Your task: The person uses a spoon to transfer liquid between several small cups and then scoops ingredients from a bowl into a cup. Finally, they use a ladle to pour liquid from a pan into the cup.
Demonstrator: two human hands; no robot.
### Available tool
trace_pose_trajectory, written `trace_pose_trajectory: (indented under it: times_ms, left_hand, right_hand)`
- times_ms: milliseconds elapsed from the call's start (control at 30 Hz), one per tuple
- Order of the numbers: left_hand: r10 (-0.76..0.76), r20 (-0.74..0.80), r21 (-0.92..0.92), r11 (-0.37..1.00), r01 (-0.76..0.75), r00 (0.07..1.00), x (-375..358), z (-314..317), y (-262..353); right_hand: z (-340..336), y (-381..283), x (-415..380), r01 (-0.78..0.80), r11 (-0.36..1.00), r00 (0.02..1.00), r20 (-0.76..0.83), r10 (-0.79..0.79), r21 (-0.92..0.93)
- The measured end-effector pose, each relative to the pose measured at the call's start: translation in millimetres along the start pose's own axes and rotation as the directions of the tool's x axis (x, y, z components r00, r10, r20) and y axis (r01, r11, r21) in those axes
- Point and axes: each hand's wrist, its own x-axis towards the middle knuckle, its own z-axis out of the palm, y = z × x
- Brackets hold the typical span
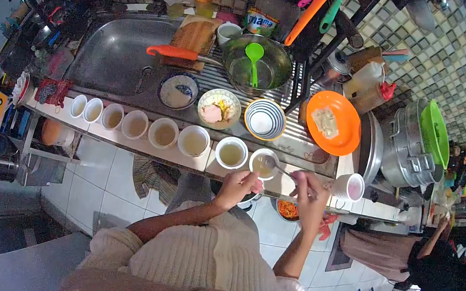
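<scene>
Observed, left to right. A row of small cups (137,125) stands along the front edge of the desk (304,150), from centre-left toward frame centre, each with pale liquid. Behind them, in the upper left of the frame, is the sink (114,55); to its right a pan (257,65) with an orange handle and a green ladle (253,58) inside. Three bowls sit between pan and cups; an orange plate (333,121) lies right of centre.

Left hand (237,187), just below centre: fingers closed round the rightmost filled cup (263,163), steadying it at the desk's front lip. Right hand (310,194): fingers pinched on the handle of a spoon (278,167), whose bowl reaches into or just over that cup; at this size I cannot tell if it touches the liquid.

Judged step: stirring or dosing the last cup in the row. The next move likely calls for a level spoon and a firm hold, since the cup sits close to the edge.

Room: little. A neighbouring cup (232,152) stands just beside the left-hand grip, and a pink-tinted cup (349,186) lies near the right hand. Open space is only toward the body, off the desk. Another person is at the right edge of the frame, well apart.
</scene>
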Motion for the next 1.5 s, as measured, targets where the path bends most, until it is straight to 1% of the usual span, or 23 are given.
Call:
trace_pose_trajectory:
  times_ms: [33, 100, 133, 167, 233, 367, 500, 567, 667, 700, 767, 900, 967, 1033, 1100, 1167, 1200, 1233, 1267, 1300, 1367, 1433, 1500]
  left_hand:
    - [0.022, 0.010, -0.001, 1.000, -0.022, 1.000, 0.4, -0.6, 0.7]
    - [0.032, 0.002, -0.014, 0.999, -0.032, 0.999, 0.7, 0.2, -0.8]
    - [0.041, -0.005, -0.028, 0.999, -0.041, 0.999, 0.7, 0.2, -1.1]
    - [0.043, -0.006, -0.027, 0.999, -0.043, 0.999, 0.7, -0.4, -0.9]
    - [0.024, 0.013, -0.034, 0.999, -0.024, 1.000, 0.6, -1.3, 1.6]
    - [0.074, 0.016, -0.013, 0.997, -0.074, 0.997, 4.0, -3.2, -7.4]
    - [0.074, 0.019, -0.006, 0.997, -0.074, 0.997, 5.5, -2.8, -5.7]
    - [0.068, 0.025, 0.009, 0.998, -0.068, 0.997, 5.8, -3.4, -5.8]
    - [0.077, 0.046, -0.004, 0.997, -0.077, 0.996, 5.7, -4.9, -5.1]
    - [0.083, 0.047, -0.014, 0.997, -0.082, 0.995, 5.6, -5.0, -6.4]
    - [0.088, 0.048, -0.026, 0.996, -0.087, 0.995, 6.2, -4.5, -8.4]
    - [0.082, 0.037, 0.008, 0.997, -0.082, 0.996, 7.7, -4.2, -7.8]
    - [0.093, 0.046, 0.015, 0.995, -0.094, 0.995, 7.9, -5.6, -7.7]
    - [0.142, 0.061, 0.065, 0.987, -0.145, 0.988, 8.2, -6.4, -6.8]
    - [0.085, 0.069, 0.061, 0.994, -0.090, 0.994, 5.3, -6.6, -1.8]
    - [0.031, 0.078, 0.056, 0.998, -0.036, 0.996, 4.7, -5.0, 1.0]
    - [0.086, 0.055, 0.048, 0.995, -0.089, 0.995, 5.0, -3.6, 0.8]
    - [0.140, 0.032, 0.043, 0.989, -0.142, 0.990, 5.2, -3.2, 0.8]
    - [0.139, 0.032, 0.044, 0.989, -0.141, 0.990, 5.5, -3.7, -0.4]
    - [0.145, 0.039, 0.039, 0.988, -0.147, 0.989, 5.6, -4.1, -1.4]
    - [0.151, 0.045, 0.032, 0.988, -0.153, 0.987, 5.7, -3.3, -2.8]
    - [0.065, -0.005, -0.009, 0.998, -0.065, 0.998, 3.7, 0.0, 1.3]
    - [0.079, -0.001, -0.011, 0.997, -0.079, 0.997, 3.0, 0.4, 2.8]
  right_hand:
    - [4.8, 1.6, 5.2, 0.002, 1.000, 1.000, 0.000, -0.002, 0.001]
    - [17.9, 1.0, 13.7, 0.189, 0.922, 0.981, 0.116, -0.158, -0.338]
    - [24.0, -0.4, 17.3, 0.210, 0.898, 0.974, 0.162, -0.158, -0.388]
    - [28.9, -0.6, 19.1, 0.212, 0.898, 0.974, 0.162, -0.160, -0.387]
    - [36.4, -0.9, 21.7, 0.287, 0.906, 0.942, 0.261, -0.210, -0.310]
    - [32.1, -5.9, 24.3, 0.257, 0.906, 0.931, 0.337, -0.139, -0.337]
    - [32.5, 1.7, 36.5, 0.228, 0.878, 0.957, 0.263, -0.122, -0.421]
    - [36.3, 3.0, 39.3, 0.369, 0.854, 0.917, 0.292, -0.270, -0.368]
    - [37.3, 6.7, 37.9, 0.414, 0.871, 0.875, 0.379, -0.302, -0.263]
    - [35.9, 5.7, 37.7, 0.415, 0.871, 0.874, 0.380, -0.302, -0.262]
    - [30.5, 1.1, 37.2, 0.328, 0.866, 0.908, 0.378, -0.180, -0.376]
    - [33.9, -4.7, 41.1, 0.380, 0.839, 0.908, 0.331, -0.258, -0.390]
    - [34.1, 0.4, 38.9, 0.379, 0.893, 0.875, 0.410, -0.259, -0.245]
    - [29.3, 1.3, 38.9, 0.373, 0.897, 0.877, 0.406, -0.258, -0.237]
    - [27.0, -3.1, 39.2, 0.366, 0.902, 0.880, 0.402, -0.254, -0.231]
    - [27.7, -11.5, 42.3, 0.340, 0.854, 0.920, 0.327, -0.216, -0.394]
    - [28.3, -9.4, 41.7, 0.341, 0.854, 0.920, 0.328, -0.216, -0.394]
    - [29.6, -5.6, 40.6, 0.355, 0.878, 0.902, 0.365, -0.231, -0.321]
    - [30.1, -3.3, 39.7, 0.363, 0.899, 0.883, 0.400, -0.247, -0.246]
    - [28.1, -4.8, 39.2, 0.362, 0.899, 0.883, 0.400, -0.246, -0.245]
    - [22.4, -10.3, 38.6, 0.263, 0.920, 0.890, 0.440, -0.116, -0.289]
    - [22.6, -11.6, 41.0, 0.301, 0.890, 0.910, 0.383, -0.160, -0.343]
    - [23.8, -10.7, 42.2, 0.336, 0.854, 0.921, 0.327, -0.210, -0.397]
